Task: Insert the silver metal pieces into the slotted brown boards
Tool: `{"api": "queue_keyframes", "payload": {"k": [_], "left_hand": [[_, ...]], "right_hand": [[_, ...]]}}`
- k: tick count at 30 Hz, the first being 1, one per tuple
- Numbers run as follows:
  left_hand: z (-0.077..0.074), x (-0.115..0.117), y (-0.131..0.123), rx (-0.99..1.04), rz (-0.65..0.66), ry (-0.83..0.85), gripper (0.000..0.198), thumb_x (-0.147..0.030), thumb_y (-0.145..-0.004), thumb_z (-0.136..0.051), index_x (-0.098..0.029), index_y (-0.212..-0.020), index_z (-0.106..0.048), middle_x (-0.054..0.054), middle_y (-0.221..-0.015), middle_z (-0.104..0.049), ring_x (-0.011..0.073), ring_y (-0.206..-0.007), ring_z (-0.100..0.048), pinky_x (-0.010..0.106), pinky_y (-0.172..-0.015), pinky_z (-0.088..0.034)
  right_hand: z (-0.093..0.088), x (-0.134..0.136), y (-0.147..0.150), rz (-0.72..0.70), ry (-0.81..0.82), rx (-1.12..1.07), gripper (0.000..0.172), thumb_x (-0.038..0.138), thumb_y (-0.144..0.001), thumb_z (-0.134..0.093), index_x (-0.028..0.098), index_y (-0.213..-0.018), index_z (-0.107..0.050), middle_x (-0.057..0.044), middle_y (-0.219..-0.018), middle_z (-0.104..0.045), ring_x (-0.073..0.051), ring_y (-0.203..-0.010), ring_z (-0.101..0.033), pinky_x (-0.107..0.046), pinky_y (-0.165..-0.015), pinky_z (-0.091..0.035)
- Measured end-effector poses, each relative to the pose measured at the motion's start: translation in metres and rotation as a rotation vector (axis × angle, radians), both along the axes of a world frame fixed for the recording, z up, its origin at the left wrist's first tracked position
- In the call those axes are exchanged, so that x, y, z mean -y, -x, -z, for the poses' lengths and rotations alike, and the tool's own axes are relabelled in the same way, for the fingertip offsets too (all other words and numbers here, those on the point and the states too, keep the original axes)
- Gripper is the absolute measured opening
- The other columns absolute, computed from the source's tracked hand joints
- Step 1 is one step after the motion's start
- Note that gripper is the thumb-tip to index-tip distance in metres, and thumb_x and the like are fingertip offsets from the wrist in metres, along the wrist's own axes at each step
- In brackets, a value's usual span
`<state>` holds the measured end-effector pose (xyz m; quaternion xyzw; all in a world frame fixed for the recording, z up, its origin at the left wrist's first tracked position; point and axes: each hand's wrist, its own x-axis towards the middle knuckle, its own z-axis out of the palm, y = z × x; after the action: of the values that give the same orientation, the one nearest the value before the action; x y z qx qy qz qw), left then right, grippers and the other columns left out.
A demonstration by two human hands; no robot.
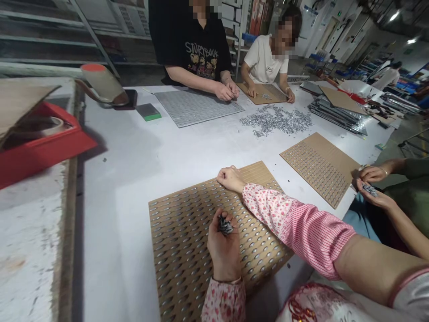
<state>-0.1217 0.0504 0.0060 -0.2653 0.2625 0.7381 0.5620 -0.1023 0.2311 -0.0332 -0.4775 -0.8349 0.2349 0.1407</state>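
Note:
A brown perforated board (pixel 187 232) lies on the white table in front of me, many of its holes filled with small metal parts. My left hand (pixel 224 248) rests on the board, cupped and closed on a bunch of small metal parts (pixel 225 225). My right hand (pixel 230 177) reaches across to the board's far edge, fingers curled in a pinch against it; what it pinches is too small to see. Both forearms wear pink patterned sleeves.
A loose pile of metal parts (pixel 276 120) lies mid-table. A second brown board (pixel 318 165) sits right, beside a co-worker's hands (pixel 372 183). Two people work across the table at a grey board (pixel 197 107) and a brown one (pixel 264 93). A red tray (pixel 43 147) stands at left.

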Motion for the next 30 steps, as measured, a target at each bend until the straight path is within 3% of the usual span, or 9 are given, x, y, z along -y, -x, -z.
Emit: {"api": "queue_keyframes", "payload": {"k": [4, 9, 15, 17, 19, 21, 23, 26, 30], "left_hand": [[-0.001, 0.0, -0.001, -0.024, 0.015, -0.038, 0.022, -0.009, -0.092, -0.041, -0.012, -0.082, -0.061, -0.002, -0.065, -0.05, 0.0055, -0.052, -0.048, 0.014, -0.045, -0.04], [0.0, 0.0, -0.002, -0.001, 0.016, -0.013, 0.025, -0.009, -0.093, -0.041, -0.013, -0.074, -0.056, -0.002, -0.065, -0.052, 0.0044, -0.052, -0.049, 0.013, -0.047, -0.042], [-0.007, 0.002, -0.003, -0.076, 0.049, 0.02, 0.016, -0.01, -0.092, -0.05, -0.013, -0.083, -0.063, -0.001, -0.079, -0.062, 0.0039, -0.061, -0.057, 0.011, -0.051, -0.046], [-0.006, 0.002, -0.005, -0.132, 0.049, 0.038, 0.015, -0.008, -0.09, -0.052, -0.015, -0.086, -0.065, 0.0, -0.084, -0.064, 0.0044, -0.067, -0.06, 0.011, -0.055, -0.048], [-0.004, 0.001, -0.007, -0.181, 0.047, 0.049, 0.015, -0.006, -0.089, -0.054, -0.015, -0.088, -0.066, 0.0, -0.086, -0.064, 0.0046, -0.069, -0.06, 0.012, -0.058, -0.049], [-0.002, 0.001, -0.01, -0.203, 0.045, 0.069, 0.014, -0.006, -0.087, -0.056, -0.015, -0.087, -0.067, 0.0, -0.084, -0.063, 0.0043, -0.067, -0.059, 0.012, -0.058, -0.049], [0.0, 0.0, -0.014, -0.208, 0.049, 0.09, 0.013, -0.006, -0.086, -0.058, -0.016, -0.085, -0.066, -0.001, -0.082, -0.062, 0.0038, -0.065, -0.058, 0.012, -0.056, -0.047], [0.001, -0.002, -0.019, -0.221, 0.066, 0.095, 0.009, -0.007, -0.083, -0.062, -0.016, -0.081, -0.064, -0.002, -0.077, -0.061, 0.0041, -0.061, -0.056, 0.012, -0.053, -0.045], [0.002, -0.003, -0.023, -0.246, 0.077, 0.081, 0.008, -0.007, -0.08, -0.066, -0.015, -0.078, -0.065, -0.003, -0.072, -0.06, 0.0049, -0.059, -0.055, 0.013, -0.052, -0.044]], "right_hand": [[0.003, -0.002, -0.001, -0.003, 0.014, -0.002, 0.012, 0.026, -0.079, -0.06, 0.019, -0.071, -0.064, -0.001, -0.076, -0.065, -0.017, -0.079, -0.05, -0.029, -0.084, -0.037], [0.006, -0.007, 0.0, -0.006, 0.034, -0.038, 0.01, 0.023, -0.077, -0.061, 0.019, -0.068, -0.063, 0.0, -0.073, -0.063, -0.016, -0.075, -0.049, -0.029, -0.084, -0.037], [-0.001, -0.007, -0.007, -0.006, 0.05, -0.13, 0.009, 0.022, -0.075, -0.066, 0.016, -0.07, -0.062, 0.002, -0.067, -0.059, -0.011, -0.068, -0.049, -0.026, -0.078, -0.038], [-0.006, 0.0, -0.017, -0.019, 0.169, -0.27, 0.014, 0.028, -0.077, -0.067, 0.015, -0.075, -0.063, 0.003, -0.067, -0.058, -0.01, -0.064, -0.048, -0.023, -0.069, -0.039], [-0.013, 0.012, -0.033, -0.095, 0.417, -0.451, 0.025, 0.038, -0.077, -0.068, 0.014, -0.079, -0.064, 0.003, -0.069, -0.059, -0.008, -0.062, -0.049, -0.022, -0.063, -0.039], [-0.02, 0.026, -0.05, -0.215, 0.667, -0.567, 0.036, 0.047, -0.073, -0.071, 0.013, -0.081, -0.064, 0.001, -0.074, -0.063, -0.009, -0.065, -0.053, -0.022, -0.065, -0.042], [-0.027, 0.039, -0.065, -0.312, 0.817, -0.591, 0.043, 0.051, -0.067, -0.076, 0.013, -0.082, -0.066, 0.0, -0.078, -0.066, -0.01, -0.07, -0.056, -0.023, -0.069, -0.044], [-0.033, 0.052, -0.079, -0.348, 0.896, -0.579, 0.045, 0.051, -0.062, -0.08, 0.013, -0.081, -0.065, 0.001, -0.075, -0.065, -0.01, -0.069, -0.057, -0.024, -0.07, -0.044], [-0.033, 0.061, -0.085, -0.27, 0.948, -0.625, 0.044, 0.049, -0.06, -0.082, 0.013, -0.076, -0.063, 0.003, -0.07, -0.063, -0.008, -0.065, -0.056, -0.023, -0.068, -0.043]]}}
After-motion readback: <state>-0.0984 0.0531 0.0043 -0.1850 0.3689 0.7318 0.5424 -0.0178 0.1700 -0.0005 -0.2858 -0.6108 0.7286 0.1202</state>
